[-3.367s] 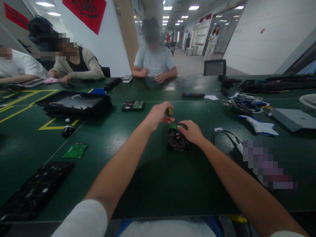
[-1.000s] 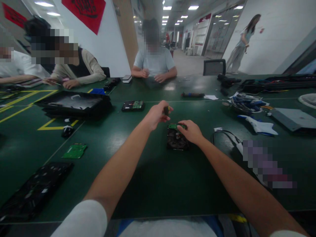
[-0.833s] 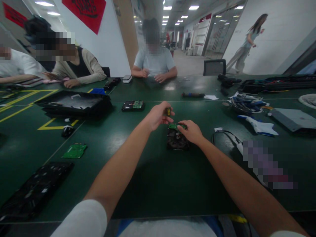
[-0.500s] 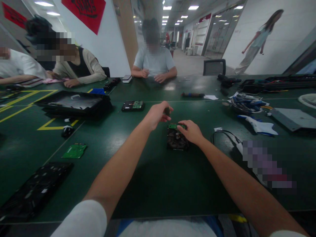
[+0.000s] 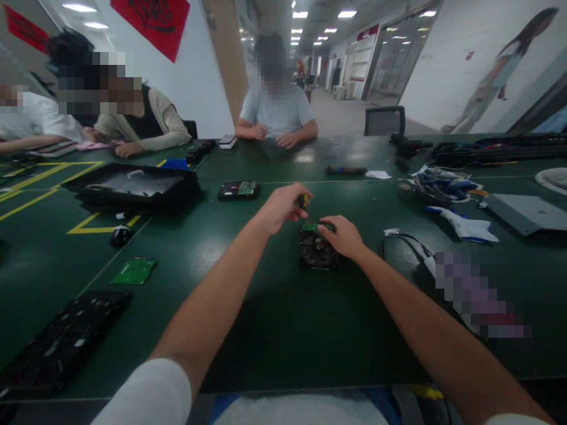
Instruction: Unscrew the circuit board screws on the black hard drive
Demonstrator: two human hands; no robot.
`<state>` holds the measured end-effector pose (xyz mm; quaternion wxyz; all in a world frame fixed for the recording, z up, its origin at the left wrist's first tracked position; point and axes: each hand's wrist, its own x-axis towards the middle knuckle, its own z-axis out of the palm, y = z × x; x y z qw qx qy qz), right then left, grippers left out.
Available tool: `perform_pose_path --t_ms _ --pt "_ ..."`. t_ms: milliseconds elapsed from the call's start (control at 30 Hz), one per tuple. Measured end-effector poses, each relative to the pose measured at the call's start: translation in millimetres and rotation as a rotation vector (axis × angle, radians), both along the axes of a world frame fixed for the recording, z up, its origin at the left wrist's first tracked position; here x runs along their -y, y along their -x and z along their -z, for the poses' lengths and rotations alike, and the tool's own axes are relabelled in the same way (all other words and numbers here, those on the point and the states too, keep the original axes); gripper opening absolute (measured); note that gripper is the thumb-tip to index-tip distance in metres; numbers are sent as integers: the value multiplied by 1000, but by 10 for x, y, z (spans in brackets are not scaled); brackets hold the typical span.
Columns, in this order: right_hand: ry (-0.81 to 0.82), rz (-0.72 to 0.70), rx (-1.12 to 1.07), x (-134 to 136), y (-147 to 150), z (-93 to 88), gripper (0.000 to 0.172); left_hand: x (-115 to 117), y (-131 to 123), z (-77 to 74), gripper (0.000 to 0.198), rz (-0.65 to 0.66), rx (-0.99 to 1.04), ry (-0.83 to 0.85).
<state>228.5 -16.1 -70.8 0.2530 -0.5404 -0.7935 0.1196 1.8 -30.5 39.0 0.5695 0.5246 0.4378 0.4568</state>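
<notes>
A hard drive [image 5: 318,252] lies on the green table in front of me, a green circuit board [image 5: 309,226] along its far edge. Above that far edge my left hand [image 5: 283,206] is closed around a small black-and-yellow handle [image 5: 303,200], which looks like a screwdriver; its tip is too small to make out. My right hand [image 5: 342,235] grips the drive's right side, its fingertips on the far corner by the circuit board.
To the left lie a loose green circuit board [image 5: 134,270], a black panel [image 5: 66,336], a computer mouse [image 5: 121,235] and a black tray [image 5: 133,180]. Another drive [image 5: 238,189] sits beyond my left hand. On the right are a cable [image 5: 405,236], gloves [image 5: 465,224] and a metal box [image 5: 527,212]. Co-workers sit across.
The handle in my left hand has turned and now shows yellow. My right hand and the hard drive stay in place. A person walking in the background has moved right.
</notes>
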Motion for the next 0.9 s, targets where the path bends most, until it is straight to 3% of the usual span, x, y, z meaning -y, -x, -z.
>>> perform_pose_path --t_ms 167,400,633,900 --pt "1 5 16 -17 3 13 34 -7 -23 29 25 65 74 68" --pt "-3 6 2 -5 -8 12 35 -12 -3 3 24 -88 -15 -37" --pt "-3 2 20 -18 -13 18 34 9 -21 5 29 34 65 95" --pt "-2 1 6 8 -1 -17 33 -12 3 -5 26 -69 -26 2"
